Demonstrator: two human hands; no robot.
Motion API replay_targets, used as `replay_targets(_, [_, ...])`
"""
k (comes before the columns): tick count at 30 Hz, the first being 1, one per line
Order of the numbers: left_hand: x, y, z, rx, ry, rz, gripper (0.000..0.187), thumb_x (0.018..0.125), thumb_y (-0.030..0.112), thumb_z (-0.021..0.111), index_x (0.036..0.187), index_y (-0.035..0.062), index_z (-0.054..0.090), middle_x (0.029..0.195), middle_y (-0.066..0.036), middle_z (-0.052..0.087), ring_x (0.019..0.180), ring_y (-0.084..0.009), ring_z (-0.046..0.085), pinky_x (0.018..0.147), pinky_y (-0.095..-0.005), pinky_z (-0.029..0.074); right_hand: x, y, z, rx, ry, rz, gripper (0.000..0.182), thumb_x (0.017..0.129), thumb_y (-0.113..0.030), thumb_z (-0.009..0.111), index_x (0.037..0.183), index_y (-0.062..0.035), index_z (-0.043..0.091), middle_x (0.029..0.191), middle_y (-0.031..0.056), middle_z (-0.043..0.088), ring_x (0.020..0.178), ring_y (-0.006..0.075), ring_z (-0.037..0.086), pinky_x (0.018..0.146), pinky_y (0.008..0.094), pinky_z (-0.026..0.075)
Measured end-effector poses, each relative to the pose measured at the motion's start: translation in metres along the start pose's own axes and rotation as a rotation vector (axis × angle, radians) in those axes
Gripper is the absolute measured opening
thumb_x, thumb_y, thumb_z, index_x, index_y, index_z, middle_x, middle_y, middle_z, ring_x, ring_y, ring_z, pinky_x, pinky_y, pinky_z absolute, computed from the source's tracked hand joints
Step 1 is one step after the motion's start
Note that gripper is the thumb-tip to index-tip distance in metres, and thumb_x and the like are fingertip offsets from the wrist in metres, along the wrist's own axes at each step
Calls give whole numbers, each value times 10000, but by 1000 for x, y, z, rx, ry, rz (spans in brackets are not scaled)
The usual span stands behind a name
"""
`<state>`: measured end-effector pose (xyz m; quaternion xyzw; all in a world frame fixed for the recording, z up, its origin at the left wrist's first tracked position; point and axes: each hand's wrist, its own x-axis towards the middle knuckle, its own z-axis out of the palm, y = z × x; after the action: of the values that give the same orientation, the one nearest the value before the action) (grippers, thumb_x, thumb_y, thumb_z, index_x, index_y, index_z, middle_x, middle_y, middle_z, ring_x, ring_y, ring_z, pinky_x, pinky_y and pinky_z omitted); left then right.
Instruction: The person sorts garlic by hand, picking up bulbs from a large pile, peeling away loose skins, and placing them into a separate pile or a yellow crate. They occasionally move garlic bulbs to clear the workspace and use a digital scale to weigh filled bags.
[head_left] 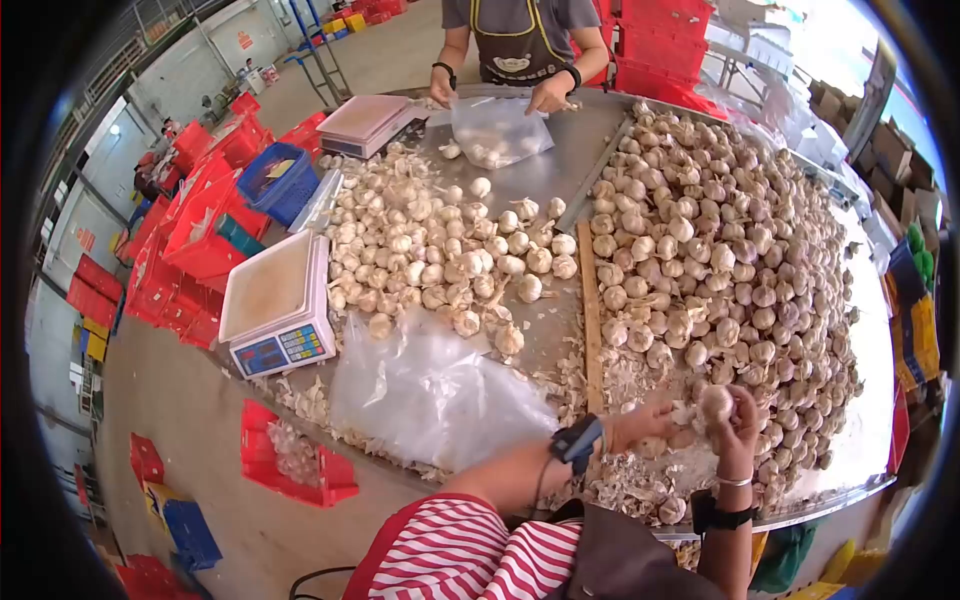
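A whole garlic bulb point(716, 402) is held in my right hand point(740, 432), its fingers curled around it. My left hand point(645, 425) reaches in from the left with its fingers bent close beside that bulb, where pale papery skin shows; what they pinch I cannot make out. Behind and to the right of my hands spreads a large heap of unpeeled garlic point(720, 240) with stems and roots. Loose garlic skins point(640, 490) litter the metal table under my hands. A wooden strip point(590, 320) borders the heap on its left.
Cleaner garlic bulbs point(420, 240) lie left of the strip, behind clear plastic bags point(430, 390). A digital scale point(275, 300) stands at the left edge, another scale point(365, 120) farther back. Across the table a person point(520, 40) holds a bag of garlic point(500, 135). Red crates point(290, 455) sit on the floor.
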<state>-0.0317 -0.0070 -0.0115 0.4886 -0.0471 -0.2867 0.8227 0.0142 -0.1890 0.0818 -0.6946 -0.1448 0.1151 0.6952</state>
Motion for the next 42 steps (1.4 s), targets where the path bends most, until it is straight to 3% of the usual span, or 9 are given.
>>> replay_targets(4, [-57, -12, 38, -841, -234, 96, 569, 1010, 473, 370, 1461, 135, 288, 1336, -152, 499, 1165, -222, 570, 842, -371, 569, -26, -4, 50, -109, -251, -17, 380, 788, -29, 707, 1151, -34, 593, 1110, 65, 624, 1000, 168, 604, 874, 304, 504])
replay_targets(7, [-100, -12, 54, -816, 76, 165, 707, 970, 633, 230, 1409, 92, 351, 1312, -137, 516, 1154, -230, 575, 843, -382, 571, -34, -7, 76, -173, -425, 61, 346, 771, -30, 725, 1100, -22, 619, 1067, 68, 639, 966, 155, 606, 851, 292, 503])
replay_targets(12, [-156, -11, 31, -881, -28, 201, 778, 936, 688, 283, 1393, 64, 370, 1271, -135, 544, 986, -218, 649, 824, -319, 567, -23, -37, 121, -456, -801, -225, 584, 832, -430, 684, 1206, 2, 560, 1200, 193, 576, 1132, 346, 550, 990, 433, 419])
replay_targets(19, [-217, 58, -48, -896, 245, 494, 853, 873, 746, 348, 1381, 66, 431, 1230, -130, 588, 1045, -246, 637, 611, -332, 598, 13, -14, 195, -223, -558, -189, 694, 869, -408, 650, 1403, -44, 396, 1387, 189, 440, 1233, 344, 488, 978, 421, 433])
replay_targets(23, [-284, 113, -169, -546, 546, 615, 690, 889, 637, 503, 1274, 63, 497, 1193, -112, 594, 983, -246, 632, 564, -283, 573, 53, 2, 228, -502, -589, -14, 815, 733, -260, 804, 1401, -55, 383, 1372, 189, 453, 1230, 359, 488, 987, 416, 447])
replay_targets(28, [-363, 158, -243, 987, 1487, 76, 873, 747, 516, 739, 1388, 38, 391, 1353, -246, 448, 1235, -365, 465, 1037, -497, 369, 99, 34, 263, -908, -745, -182, 1039, 599, -316, 874, 1445, -102, 311, 1456, 283, 306, 1289, 448, 393, 1054, 443, 392])
replay_targets(32, [-386, 114, -263, 1416, 1351, -642, 1094, 644, 637, 755, 1477, 97, 296, 1502, -336, 133, 1405, -519, 42, 1065, -700, 124, 115, 61, 292, -1067, -893, -209, 1062, 578, -419, 863, 1460, -184, 319, 1507, 280, 195, 1371, 486, 235, 1101, 528, 292])
replay_targets(35, [-380, 100, -277, 1439, 1359, -244, 1110, 643, 647, 750, 1504, 144, 262, 1528, -331, -53, 1405, -531, -44, 1058, -717, 87, 120, 81, 316, -1135, -921, -449, 1030, 574, -466, 848, 1441, -194, 363, 1504, 280, 201, 1372, 477, 235, 1110, 544, 249])
replay_targets(42, [-319, 129, -300, 1535, 1256, -563, 1008, 662, 675, 697, 1502, 307, 277, 1576, -196, -52, 1356, -612, -19, 1002, -768, 129, 170, 79, 381, -1220, -850, -474, 1017, 553, -491, 840, 1429, -227, 396, 1502, 278, 210, 1363, 469, 242, 1025, 662, 239])
